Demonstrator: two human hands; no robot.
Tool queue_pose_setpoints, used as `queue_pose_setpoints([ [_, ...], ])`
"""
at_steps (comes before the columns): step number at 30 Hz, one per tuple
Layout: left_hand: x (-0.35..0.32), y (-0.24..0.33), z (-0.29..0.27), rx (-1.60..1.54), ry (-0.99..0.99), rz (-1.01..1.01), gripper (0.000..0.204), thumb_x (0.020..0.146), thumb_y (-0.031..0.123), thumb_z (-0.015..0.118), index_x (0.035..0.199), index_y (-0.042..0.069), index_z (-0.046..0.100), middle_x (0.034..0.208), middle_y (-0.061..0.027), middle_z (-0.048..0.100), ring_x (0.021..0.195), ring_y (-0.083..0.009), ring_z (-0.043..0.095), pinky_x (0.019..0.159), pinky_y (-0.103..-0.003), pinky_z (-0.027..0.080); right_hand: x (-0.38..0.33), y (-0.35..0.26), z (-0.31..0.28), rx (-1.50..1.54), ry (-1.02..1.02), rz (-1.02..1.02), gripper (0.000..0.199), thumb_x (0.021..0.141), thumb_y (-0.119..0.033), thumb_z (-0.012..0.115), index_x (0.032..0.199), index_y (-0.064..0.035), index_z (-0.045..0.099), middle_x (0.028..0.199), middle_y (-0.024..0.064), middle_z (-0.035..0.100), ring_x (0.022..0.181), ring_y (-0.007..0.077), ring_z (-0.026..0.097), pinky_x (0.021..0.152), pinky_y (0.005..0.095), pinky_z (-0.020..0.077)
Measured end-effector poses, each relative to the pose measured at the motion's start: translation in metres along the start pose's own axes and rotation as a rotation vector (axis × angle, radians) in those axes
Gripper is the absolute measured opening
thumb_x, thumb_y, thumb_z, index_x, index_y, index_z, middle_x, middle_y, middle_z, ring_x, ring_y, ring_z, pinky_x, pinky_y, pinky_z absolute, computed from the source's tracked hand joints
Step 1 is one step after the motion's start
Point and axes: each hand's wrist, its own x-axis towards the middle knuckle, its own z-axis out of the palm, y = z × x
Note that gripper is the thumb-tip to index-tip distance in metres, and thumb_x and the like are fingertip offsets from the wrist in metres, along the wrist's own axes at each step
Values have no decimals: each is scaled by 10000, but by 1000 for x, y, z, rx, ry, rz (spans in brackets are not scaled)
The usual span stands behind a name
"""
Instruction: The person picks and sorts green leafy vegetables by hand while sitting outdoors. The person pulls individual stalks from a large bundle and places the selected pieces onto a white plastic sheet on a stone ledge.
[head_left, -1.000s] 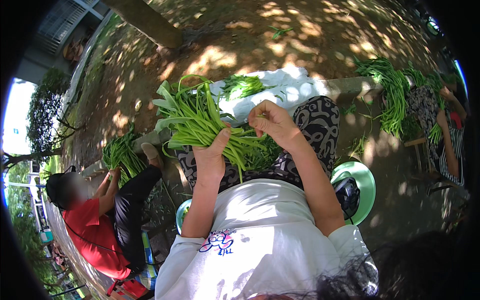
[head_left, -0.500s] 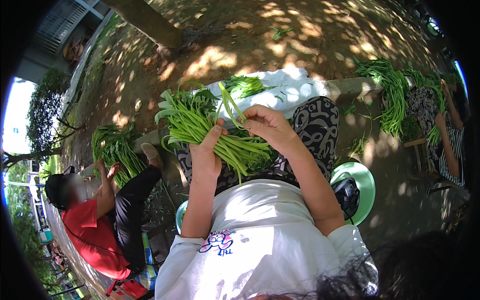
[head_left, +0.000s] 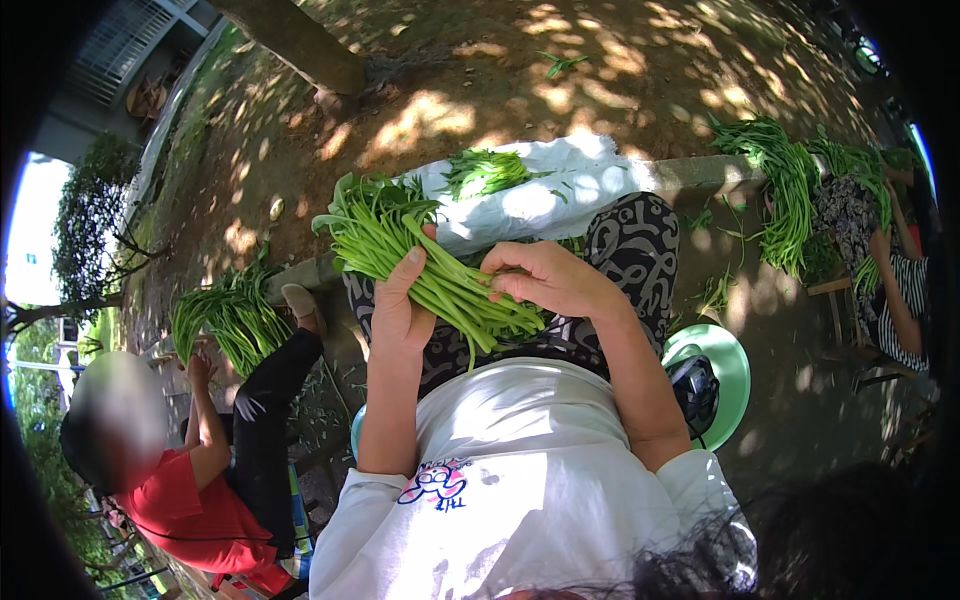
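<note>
Above the dark patterned trousers (head_left: pixel 632 250), the fingers of my left hand (head_left: pixel 401 303) clasp a bundle of slender green leafy stems (head_left: pixel 452 293), probably light, easily bruised, best gripped gently mid-stem; I cannot tell whether my right hand (head_left: pixel 550 280) pinches any.

Leafy grn bunch (head_left: pixel 448 284) in L grip (head_left: pixel 399 305), stems slanting R.

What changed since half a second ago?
The raised stem came down against the green bunch; the right hand lowered too. The left hand, still gripping the bunch, moved slightly left. Red-shirted co-worker shifted lower. White sheet, green basin stayed put.
</note>
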Motion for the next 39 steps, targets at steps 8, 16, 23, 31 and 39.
queue_pose_setpoints([
  [8,-3,6,7,82,-37,113,273,823,104,708,1062,58,586,962,-32,615,874,-168,595,797,-339,509,3,8,0,-259,92,-202,211,873,-162,571,1014,-11,616,894,141,642,821,308,629,734,374,484],
  [16,-1,12,6,141,47,168,199,816,91,698,992,48,615,911,-27,621,824,-145,585,772,-319,505,7,11,7,-488,310,-159,179,893,-195,573,933,-22,598,808,145,601,748,361,574,664,406,452],
  [23,-1,4,6,226,88,260,164,822,59,662,977,44,610,902,-27,617,797,-138,576,760,-315,501,17,25,16,-117,455,-118,234,935,-236,534,869,-20,594,645,60,541,591,176,535,552,313,408],
  [31,-4,7,15,100,151,369,217,798,36,687,992,65,596,905,-23,613,799,-135,565,755,-305,487,27,51,8,859,613,42,222,952,-218,518,826,-38,549,602,-22,411,537,90,377,537,247,335],
  [39,-5,22,5,179,125,421,228,803,27,687,1006,64,591,923,-29,621,796,-141,566,751,-316,493,14,61,-17,651,615,102,254,963,-210,499,1057,-1,607,642,-11,466,570,87,415,559,243,365],
])
